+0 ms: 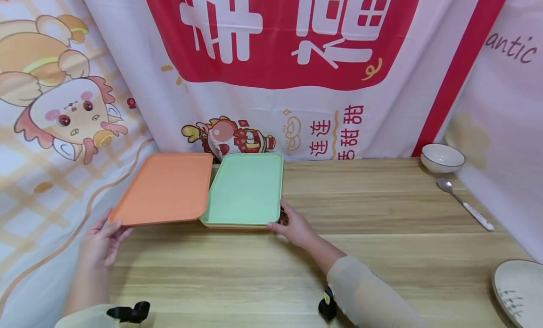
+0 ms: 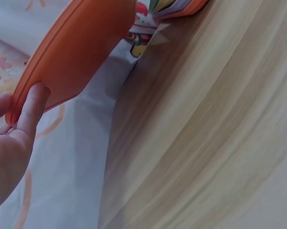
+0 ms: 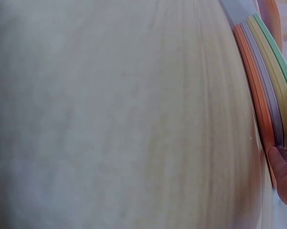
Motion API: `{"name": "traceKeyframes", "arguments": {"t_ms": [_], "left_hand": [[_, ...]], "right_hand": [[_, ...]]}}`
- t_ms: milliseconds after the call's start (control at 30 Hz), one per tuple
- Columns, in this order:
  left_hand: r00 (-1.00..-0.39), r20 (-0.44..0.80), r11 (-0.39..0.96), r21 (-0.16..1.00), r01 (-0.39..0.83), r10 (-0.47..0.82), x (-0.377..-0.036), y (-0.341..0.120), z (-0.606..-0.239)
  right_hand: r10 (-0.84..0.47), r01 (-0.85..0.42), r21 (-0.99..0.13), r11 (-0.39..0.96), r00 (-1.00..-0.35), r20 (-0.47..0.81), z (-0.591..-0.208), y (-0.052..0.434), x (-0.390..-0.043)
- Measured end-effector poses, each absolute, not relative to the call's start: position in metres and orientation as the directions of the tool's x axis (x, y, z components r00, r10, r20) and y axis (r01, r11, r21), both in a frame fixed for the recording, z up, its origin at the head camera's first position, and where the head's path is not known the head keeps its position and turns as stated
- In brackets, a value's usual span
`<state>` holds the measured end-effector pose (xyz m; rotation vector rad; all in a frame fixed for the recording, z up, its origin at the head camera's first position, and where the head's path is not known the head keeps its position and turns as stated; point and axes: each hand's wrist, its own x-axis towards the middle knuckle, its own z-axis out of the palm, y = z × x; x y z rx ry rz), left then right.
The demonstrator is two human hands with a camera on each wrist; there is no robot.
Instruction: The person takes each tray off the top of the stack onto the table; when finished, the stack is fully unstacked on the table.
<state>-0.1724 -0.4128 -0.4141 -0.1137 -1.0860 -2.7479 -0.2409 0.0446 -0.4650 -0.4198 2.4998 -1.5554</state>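
My left hand [image 1: 102, 241] pinches the near left corner of an orange tray [image 1: 165, 189], thumb above and fingers beneath. In the left wrist view this tray [image 2: 81, 52] is raised and tilted, partly out past the table's left edge. Just right of it lies a stack of trays with a green tray [image 1: 248, 189] on top. My right hand [image 1: 297, 226] grips the stack's near right corner. Seen from the right wrist, the stack [image 3: 262, 81] shows green, yellow, purple and orange layers, with fingers at its lower edge; part of that hand is cut off.
On the wooden table [image 1: 360, 200], a white bowl [image 1: 442, 159] stands at the far right corner. A spoon [image 1: 465, 204] with a white handle lies below it, and a plate [image 1: 522, 290] sits at the near right. Printed cloth [image 1: 382, 125] hangs behind the table and at both sides.
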Motion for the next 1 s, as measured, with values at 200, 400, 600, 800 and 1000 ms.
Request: {"name": "traceKeyframes", "arguments": {"t_ms": [200, 400, 600, 800, 1000], "left_hand": [[-0.985, 0.09, -0.711, 0.682, 0.171, -0.151, -0.168, -0.432, -0.417], [-0.986, 0.055, -0.678, 0.72, 0.149, -0.159, -0.166, -0.441, -0.422], [-0.987, 0.018, -0.674, 0.729, 0.123, -0.161, -0.167, -0.448, -0.431], [-0.968, -0.046, -0.694, 0.705, 0.144, -0.247, -0.173, -0.444, -0.443], [-0.903, -0.215, -0.607, 0.792, 0.061, -0.371, -0.183, -0.437, -0.449]], "right_hand": [[-0.321, -0.151, -0.9, 0.41, -0.947, 0.012, -0.464, 0.044, -0.241], [-0.321, -0.154, -0.898, 0.412, -0.947, 0.015, -0.466, 0.045, -0.242], [-0.326, -0.165, -0.899, 0.405, -0.945, 0.026, -0.468, 0.045, -0.243], [-0.315, -0.162, -0.889, 0.427, -0.949, 0.022, -0.468, 0.045, -0.242], [-0.316, -0.166, -0.883, 0.439, -0.948, 0.021, -0.467, 0.045, -0.241]]}}
